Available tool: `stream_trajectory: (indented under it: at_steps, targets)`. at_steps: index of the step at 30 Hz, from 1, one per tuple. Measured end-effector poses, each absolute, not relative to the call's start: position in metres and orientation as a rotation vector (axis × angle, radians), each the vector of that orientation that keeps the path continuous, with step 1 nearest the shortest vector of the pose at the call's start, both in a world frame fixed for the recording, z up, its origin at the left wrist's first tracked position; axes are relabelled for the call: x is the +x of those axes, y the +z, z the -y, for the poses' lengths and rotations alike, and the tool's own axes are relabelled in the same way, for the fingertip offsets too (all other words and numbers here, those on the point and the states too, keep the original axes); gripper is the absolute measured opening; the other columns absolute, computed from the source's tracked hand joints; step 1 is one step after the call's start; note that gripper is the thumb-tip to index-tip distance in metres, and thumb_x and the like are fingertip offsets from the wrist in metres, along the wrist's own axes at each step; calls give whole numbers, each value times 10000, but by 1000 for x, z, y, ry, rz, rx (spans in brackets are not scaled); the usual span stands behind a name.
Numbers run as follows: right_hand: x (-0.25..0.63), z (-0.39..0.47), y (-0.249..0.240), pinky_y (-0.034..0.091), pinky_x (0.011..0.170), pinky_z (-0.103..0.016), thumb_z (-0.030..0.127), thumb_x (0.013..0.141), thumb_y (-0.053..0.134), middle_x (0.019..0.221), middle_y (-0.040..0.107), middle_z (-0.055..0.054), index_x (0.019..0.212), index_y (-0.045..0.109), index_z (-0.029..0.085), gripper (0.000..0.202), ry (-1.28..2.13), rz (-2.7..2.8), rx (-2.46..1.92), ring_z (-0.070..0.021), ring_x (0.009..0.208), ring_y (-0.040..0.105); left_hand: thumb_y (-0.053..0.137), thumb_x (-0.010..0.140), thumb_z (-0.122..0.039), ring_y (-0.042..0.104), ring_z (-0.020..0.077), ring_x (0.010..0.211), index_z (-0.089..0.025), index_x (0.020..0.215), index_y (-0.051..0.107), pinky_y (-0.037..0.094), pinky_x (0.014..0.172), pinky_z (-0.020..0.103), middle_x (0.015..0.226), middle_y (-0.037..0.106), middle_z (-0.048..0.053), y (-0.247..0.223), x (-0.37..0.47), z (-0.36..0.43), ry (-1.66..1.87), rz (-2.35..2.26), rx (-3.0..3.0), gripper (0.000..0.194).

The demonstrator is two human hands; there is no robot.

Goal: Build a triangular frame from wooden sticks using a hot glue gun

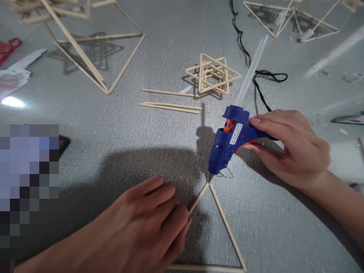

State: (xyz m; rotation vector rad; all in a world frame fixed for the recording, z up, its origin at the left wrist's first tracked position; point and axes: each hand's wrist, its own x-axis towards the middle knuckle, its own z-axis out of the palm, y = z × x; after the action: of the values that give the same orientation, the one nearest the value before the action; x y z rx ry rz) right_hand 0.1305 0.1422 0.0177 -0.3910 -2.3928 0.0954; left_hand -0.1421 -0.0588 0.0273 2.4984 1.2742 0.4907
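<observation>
My right hand [295,148] grips a blue glue gun [227,148] by its handle, with the thumb and fingers around the orange trigger. A clear glue stick [252,72] juts from its back end. The nozzle points down and meets the top corner of a triangle of thin wooden sticks. My left hand [159,223] is closed on the triangle's left stick [198,199], and its fingers hide most of that stick. The right stick [227,227] lies uncovered on the table. Along the lower edge runs the bottom stick [207,267], partly out of frame.
A star-shaped stick frame [213,76] and several loose sticks [172,108] lie ahead. Larger stick frames [127,62] stand at the far left and far right. The black cord [260,91] trails behind the gun. Red-handled scissors [10,49] and white scraps sit at left.
</observation>
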Motion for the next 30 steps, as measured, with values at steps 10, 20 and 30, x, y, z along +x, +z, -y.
stream_trajectory:
  at_steps: [10,20,30]
  targets:
    - [129,-148,12,624,920,-416,248,977,836,1180,837,-106,1431,702,195,476,100,2305,-279,-259,1009,802,513,1091,-120,404,197,661,-211,788,565,303,718,418,698,501,-34,27,-141,55,529,-1250,2570,321]
    - [129,-147,15,640,907,-443,207,955,846,1176,836,-128,1437,694,192,505,97,2320,-281,-288,1012,808,499,1111,-134,410,197,676,-212,799,572,317,742,415,707,512,-36,26,-141,56,561,-1254,2571,330]
    - [130,-145,15,644,936,-436,203,973,825,1195,831,-86,1432,685,246,482,74,2332,-317,-275,1028,807,458,1137,-146,411,194,655,-212,779,580,319,725,424,692,531,-36,29,-139,55,567,-1244,2566,384]
